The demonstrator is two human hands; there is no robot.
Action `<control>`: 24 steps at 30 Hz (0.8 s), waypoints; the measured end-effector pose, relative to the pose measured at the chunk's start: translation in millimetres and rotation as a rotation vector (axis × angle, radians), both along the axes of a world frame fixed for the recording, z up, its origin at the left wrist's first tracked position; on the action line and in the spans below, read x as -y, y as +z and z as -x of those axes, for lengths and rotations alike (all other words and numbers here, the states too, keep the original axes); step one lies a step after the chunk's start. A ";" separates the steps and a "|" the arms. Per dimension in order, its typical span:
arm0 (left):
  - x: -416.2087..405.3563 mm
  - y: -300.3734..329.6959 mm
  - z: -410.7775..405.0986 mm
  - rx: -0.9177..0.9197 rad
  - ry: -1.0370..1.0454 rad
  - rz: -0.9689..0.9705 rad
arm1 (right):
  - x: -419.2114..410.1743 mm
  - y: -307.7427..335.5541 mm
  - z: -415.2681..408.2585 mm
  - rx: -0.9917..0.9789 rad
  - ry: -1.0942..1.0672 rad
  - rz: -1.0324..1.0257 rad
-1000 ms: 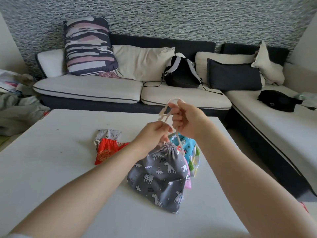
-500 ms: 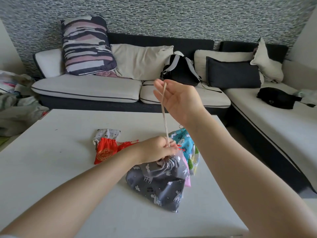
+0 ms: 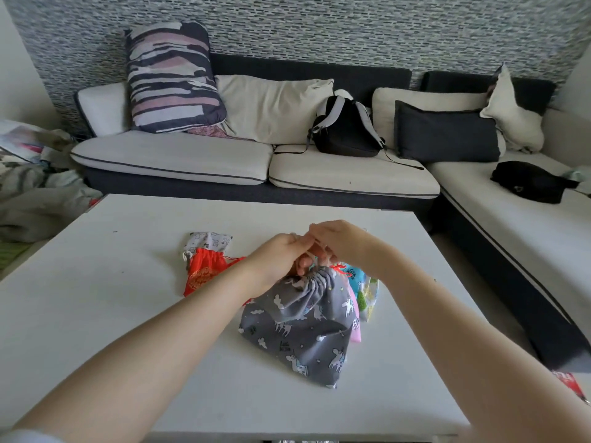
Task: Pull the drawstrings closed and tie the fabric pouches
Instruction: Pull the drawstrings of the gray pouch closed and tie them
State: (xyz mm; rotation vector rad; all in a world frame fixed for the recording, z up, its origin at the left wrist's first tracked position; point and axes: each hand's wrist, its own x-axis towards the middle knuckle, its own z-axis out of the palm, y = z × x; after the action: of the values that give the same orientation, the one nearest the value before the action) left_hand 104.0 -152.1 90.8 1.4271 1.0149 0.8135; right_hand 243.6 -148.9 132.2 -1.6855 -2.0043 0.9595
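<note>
2 hands meet right above the gathered neck of the grey unicorn pouch (image 3: 300,318), near the middle of the white table (image 3: 112,314). Left hand (image 3: 278,260) has fingers curled down at the neck, pinching the drawstring (image 3: 307,251). Right hand (image 3: 335,239) comes in from the other side, fingers bent onto the same cord; fingertips of both hands touch. Only a short pale bit of cord shows between the fingers, so knot state can't be read.

Pouch mouth is cinched into tight pleats. Body lies flat on the table, bottom corner pointing toward the camera.

Under its right edge: a pink pouch (image 3: 355,330), a blue printed pouch (image 3: 355,276) and a pale printed one (image 3: 371,295), overlapping. Just to the left: a red pouch (image 3: 204,273), mouth drawn in, lying partly over a white patterned pouch (image 3: 209,240).

Behind the table: corner sofa (image 3: 319,177) with a striped pillow (image 3: 172,78), a black backpack (image 3: 345,129) and a dark cushion (image 3: 444,132). Black bag (image 3: 527,182) on the right seat.
</note>
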 end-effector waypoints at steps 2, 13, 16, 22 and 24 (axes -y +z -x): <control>0.9 -1.4 -0.5 0.065 0.029 0.066 | 1.1 3.8 -4.3 0.192 0.102 -0.183; 1.2 7.8 7.1 0.271 -0.001 0.068 | 29.7 14.2 -9.4 -0.191 0.134 0.034; -0.6 6.9 11.1 0.303 0.040 0.054 | 24.0 5.8 -14.4 -0.119 0.109 0.023; 1.2 8.1 17.7 0.133 -0.011 -0.066 | 8.7 -20.8 -5.1 -0.213 0.004 -0.248; 1.8 11.8 19.4 0.079 -0.006 -0.117 | 8.8 -22.5 -4.9 -0.269 0.026 -0.238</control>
State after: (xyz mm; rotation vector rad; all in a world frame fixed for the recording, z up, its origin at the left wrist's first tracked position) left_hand 84.6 -153.8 102.7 1.4847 0.9153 0.9303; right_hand 248.5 -157.7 109.6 -1.3319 -1.8812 0.8657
